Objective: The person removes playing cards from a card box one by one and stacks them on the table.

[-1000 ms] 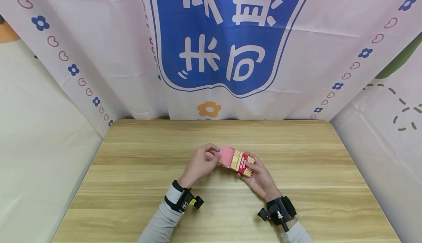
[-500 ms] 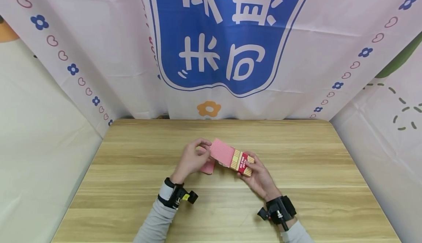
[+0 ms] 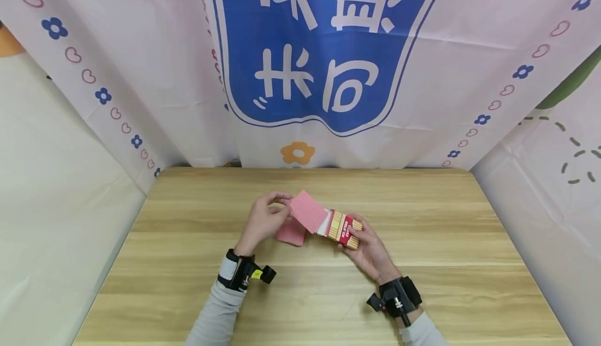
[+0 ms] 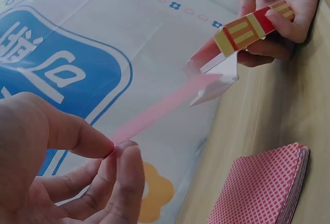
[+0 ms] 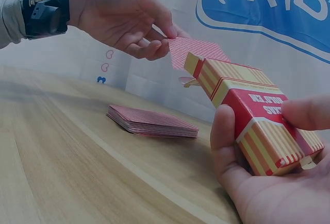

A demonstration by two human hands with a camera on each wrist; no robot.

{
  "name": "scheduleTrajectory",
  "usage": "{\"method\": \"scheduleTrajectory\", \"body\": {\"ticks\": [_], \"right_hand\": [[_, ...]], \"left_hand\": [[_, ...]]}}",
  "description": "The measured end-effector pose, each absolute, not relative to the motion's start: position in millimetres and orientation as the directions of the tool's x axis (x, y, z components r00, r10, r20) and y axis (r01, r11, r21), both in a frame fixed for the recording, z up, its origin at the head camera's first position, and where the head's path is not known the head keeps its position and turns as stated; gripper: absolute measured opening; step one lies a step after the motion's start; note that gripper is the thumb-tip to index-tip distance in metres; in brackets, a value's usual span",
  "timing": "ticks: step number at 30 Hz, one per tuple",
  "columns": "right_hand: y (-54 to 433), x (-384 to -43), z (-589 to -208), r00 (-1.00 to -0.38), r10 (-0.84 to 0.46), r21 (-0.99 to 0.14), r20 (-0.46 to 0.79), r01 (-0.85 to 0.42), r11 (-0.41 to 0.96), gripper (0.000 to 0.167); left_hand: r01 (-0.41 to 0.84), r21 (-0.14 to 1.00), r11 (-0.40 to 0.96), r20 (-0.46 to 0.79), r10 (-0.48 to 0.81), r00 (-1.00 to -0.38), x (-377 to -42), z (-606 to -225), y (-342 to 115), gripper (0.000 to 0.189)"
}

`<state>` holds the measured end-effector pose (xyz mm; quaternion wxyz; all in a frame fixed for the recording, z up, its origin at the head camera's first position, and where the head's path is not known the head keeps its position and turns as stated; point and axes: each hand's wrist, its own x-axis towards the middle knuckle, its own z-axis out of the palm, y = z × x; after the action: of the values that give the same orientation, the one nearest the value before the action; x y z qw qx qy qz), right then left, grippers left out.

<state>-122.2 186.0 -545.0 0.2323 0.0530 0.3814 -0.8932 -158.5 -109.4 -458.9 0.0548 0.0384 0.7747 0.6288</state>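
A pink card (image 3: 308,211) is pinched at one end between the thumb and fingertips of the left hand (image 3: 264,218), and it is held in the air just past those fingertips. Its back is covered with tiny red and white checks, and in the left wrist view it is seen nearly edge-on, as a thin pink strip. Its long way is stretched from the left fingertips toward the right hand (image 3: 371,254), and in the head view it is slanted down a little that way. The far end is brought close to the mouth of a card box (image 5: 258,116); whether they touch cannot be told. The box is gripped by the right hand, with the thumb laid on its front and the fingers curled round it. It is painted with yellow and orange stripes, and a red band with white letters is printed across it. Its long way is aimed from the right palm toward the left fingers, mouth first, and a white flap (image 4: 216,86) is stuck out there. Under the left fingers, a pile of cards (image 5: 154,122) is laid flat on the wooden table (image 3: 300,294), checked side up.
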Motion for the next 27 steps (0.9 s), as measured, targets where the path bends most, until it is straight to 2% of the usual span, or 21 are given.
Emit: {"method": "scheduleTrajectory", "body": {"ticks": [13,21,27], "right_hand": [[188.0,-122.7,-543.1,-0.887,-0.363,-0.665,-0.286,0.456,-0.591,0.059],[187.0,-123.5,-544.8,-0.885,-0.373,-0.656,-0.278,0.459,-0.599,0.042],[186.5,-124.0,-544.8,-0.883,-0.37,-0.656,-0.289,0.464,-0.596,0.051]], "left_hand": [[-0.094,0.988,0.122,-0.094,-0.007,-0.996,-170.5,-468.5,-111.6,0.028],[-0.119,0.986,0.116,-0.108,-0.099,-0.989,-176.8,-487.6,-114.2,0.025],[-0.126,0.981,0.148,-0.102,-0.156,-0.982,-181.3,-503.4,-114.4,0.022]]}}
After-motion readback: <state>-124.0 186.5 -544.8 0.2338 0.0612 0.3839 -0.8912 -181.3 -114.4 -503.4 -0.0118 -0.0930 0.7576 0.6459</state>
